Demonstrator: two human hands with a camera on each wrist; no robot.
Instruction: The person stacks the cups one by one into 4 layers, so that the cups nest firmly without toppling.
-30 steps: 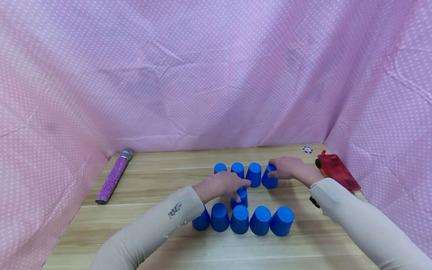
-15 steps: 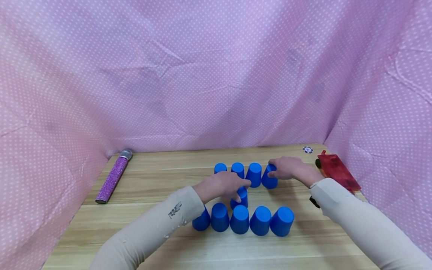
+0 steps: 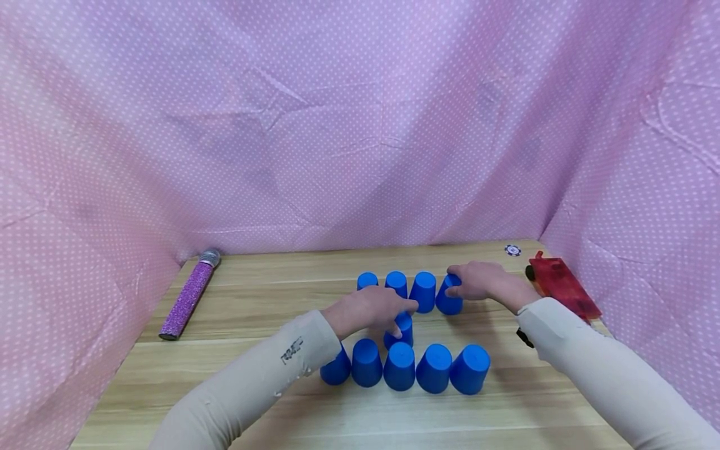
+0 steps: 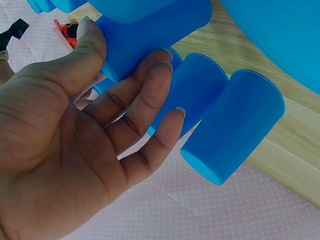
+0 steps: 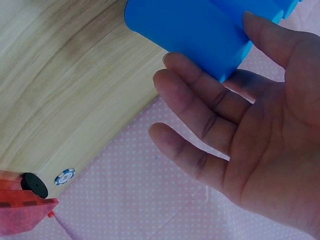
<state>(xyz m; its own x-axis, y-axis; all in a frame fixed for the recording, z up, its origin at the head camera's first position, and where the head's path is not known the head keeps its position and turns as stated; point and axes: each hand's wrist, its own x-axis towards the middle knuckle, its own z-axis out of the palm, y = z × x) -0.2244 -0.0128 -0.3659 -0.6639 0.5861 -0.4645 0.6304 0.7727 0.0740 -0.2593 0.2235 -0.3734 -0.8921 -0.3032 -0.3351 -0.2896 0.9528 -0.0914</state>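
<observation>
My left hand [image 3: 368, 307] holds an upside-down blue cup [image 3: 405, 329] from above, thumb on its near side. In the left wrist view, that cup [image 4: 155, 37] lies between the thumb and the curled fingers. Farther back, my right hand [image 3: 480, 279] grips the rightmost blue cup [image 3: 449, 304] of the back row by its upper part. Seen from the right wrist, the thumb and index finger span this cup [image 5: 185, 37] while the other fingers stand off it. More upturned cups [image 3: 423, 292] continue the back row leftward, partly hidden by my left hand.
Nearest me is a front row of several upturned blue cups [image 3: 400, 369]. A purple glitter microphone [image 3: 188, 297] lies at the left of the wooden table [image 3: 225, 375]. At the right are a poker chip [image 3: 512, 250] and a translucent red toy [image 3: 564, 287]. Pink dotted cloth [image 3: 360, 156] surrounds the table.
</observation>
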